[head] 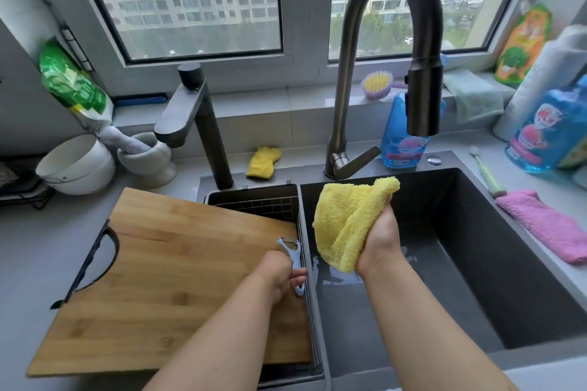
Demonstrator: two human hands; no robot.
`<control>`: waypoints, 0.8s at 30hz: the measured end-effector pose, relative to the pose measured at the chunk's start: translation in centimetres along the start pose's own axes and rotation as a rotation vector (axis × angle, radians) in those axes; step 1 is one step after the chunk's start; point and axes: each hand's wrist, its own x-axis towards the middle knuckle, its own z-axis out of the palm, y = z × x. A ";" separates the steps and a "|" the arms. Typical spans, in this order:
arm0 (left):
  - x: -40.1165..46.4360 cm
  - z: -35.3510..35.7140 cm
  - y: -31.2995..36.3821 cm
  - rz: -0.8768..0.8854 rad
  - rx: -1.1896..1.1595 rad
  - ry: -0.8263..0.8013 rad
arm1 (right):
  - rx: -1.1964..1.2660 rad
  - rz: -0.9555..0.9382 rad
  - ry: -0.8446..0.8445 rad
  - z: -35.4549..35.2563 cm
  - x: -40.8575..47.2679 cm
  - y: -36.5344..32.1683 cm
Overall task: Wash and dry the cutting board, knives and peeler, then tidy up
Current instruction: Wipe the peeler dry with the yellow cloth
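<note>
A bamboo cutting board (178,279) lies flat across the counter and the left sink basin. At its right edge my left hand (281,274) grips a light blue peeler (293,252) by the handle, blade end pointing away from me. Over the right basin my right hand (379,238) holds a bunched yellow cloth (346,219) up in the air. No knives are in view.
The dark sink (476,247) has a tall faucet (394,41) and a second tap (197,124). A pink cloth (543,225), a brush and blue detergent bottles (549,130) sit on the right; white bowls (76,165), a mortar and a yellow sponge (263,162) stand behind the board.
</note>
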 end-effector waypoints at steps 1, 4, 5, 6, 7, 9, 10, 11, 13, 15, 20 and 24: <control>0.2 0.2 0.0 0.004 0.018 0.005 | 0.003 0.008 0.004 0.0 0.2 0.0; 0.1 0.9 0.2 0.006 0.065 0.005 | 0.013 0.017 0.016 0.0 0.6 0.0; 0.3 1.0 0.2 0.003 0.081 0.002 | 0.017 0.018 0.020 -0.1 0.7 0.0; 0.6 1.1 0.1 0.004 0.094 0.000 | 0.018 0.019 0.022 -0.1 0.7 0.0; 1.0 1.1 0.0 0.005 0.104 0.002 | 0.015 0.018 0.023 -0.3 0.8 -0.1; 1.4 1.0 -0.1 0.005 0.110 0.019 | 0.005 0.016 0.027 -0.4 0.9 -0.1; 1.6 1.0 -0.1 0.000 0.101 0.026 | 0.001 0.016 0.027 -0.4 0.9 -0.1; 1.6 0.9 -0.1 -0.004 0.089 0.033 | -0.003 0.016 0.025 -0.5 1.0 -0.1; 1.9 0.7 0.0 0.000 0.069 0.037 | -0.006 0.012 0.019 -0.4 0.9 -0.1; 2.0 0.6 0.1 0.011 0.062 0.037 | -0.009 0.009 0.018 -0.5 0.8 -0.2; 2.2 0.4 -0.1 0.014 0.147 0.099 | 0.001 0.010 0.032 -0.5 0.6 -0.4; 2.3 -0.2 0.1 0.105 0.277 0.179 | -0.033 0.013 0.027 -0.5 0.4 -0.5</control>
